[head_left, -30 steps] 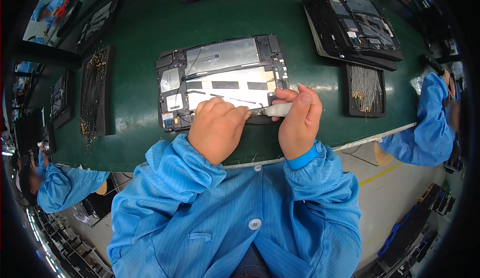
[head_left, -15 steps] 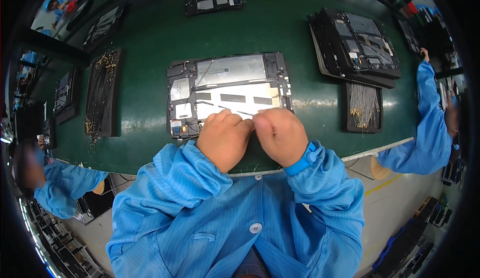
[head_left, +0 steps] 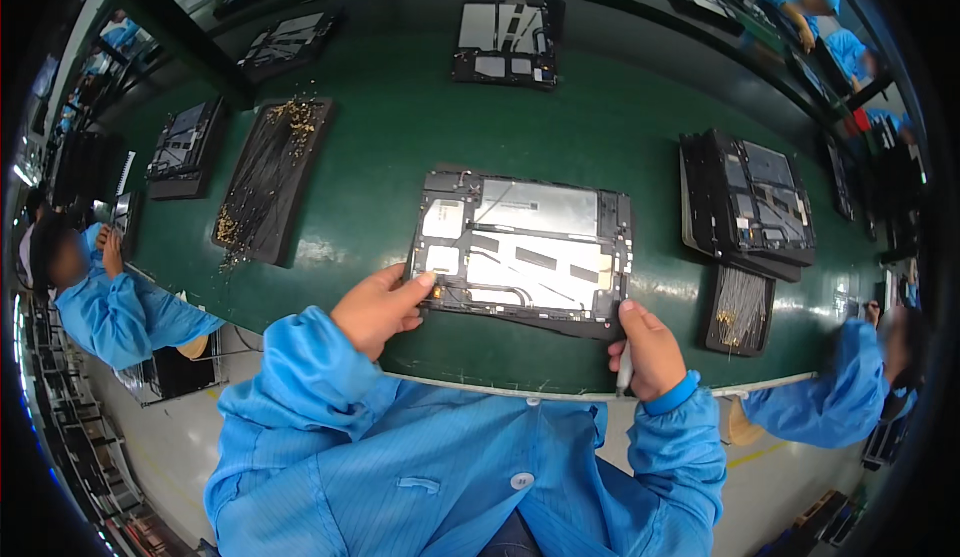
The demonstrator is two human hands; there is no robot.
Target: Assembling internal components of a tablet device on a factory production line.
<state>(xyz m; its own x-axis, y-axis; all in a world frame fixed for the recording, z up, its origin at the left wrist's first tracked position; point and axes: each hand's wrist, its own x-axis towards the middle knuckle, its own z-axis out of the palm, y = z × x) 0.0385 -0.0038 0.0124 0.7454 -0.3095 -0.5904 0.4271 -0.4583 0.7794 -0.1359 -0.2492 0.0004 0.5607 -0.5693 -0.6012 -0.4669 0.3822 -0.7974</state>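
Observation:
An opened tablet (head_left: 540, 207), its silver and white panels framed in black, is between my hands above a thin black tray or pad (head_left: 545, 329). My left hand (head_left: 380, 307) pinches its near left corner, thumb on top. At the near right corner my right hand (head_left: 652, 349) grips the edge between thumb and fingers. A slim whitish pen-like tool (head_left: 625, 369) sticks out under the right palm. Fingers beneath the tablet are partly hidden.
A dark tray (head_left: 262, 187) of thin black cables with gold ends lies left. Right are stacked tablets (head_left: 755, 192) and a tray of grey cables (head_left: 738, 312). Another tablet (head_left: 505, 42) lies ahead. Co-workers in blue sit at either side (head_left: 115, 307) (head_left: 850, 387).
My hands, together at the tablet's near edge before, have moved apart to its two near corners and taken hold. The view has shifted, and the tablet now sits askew over the black piece beneath.

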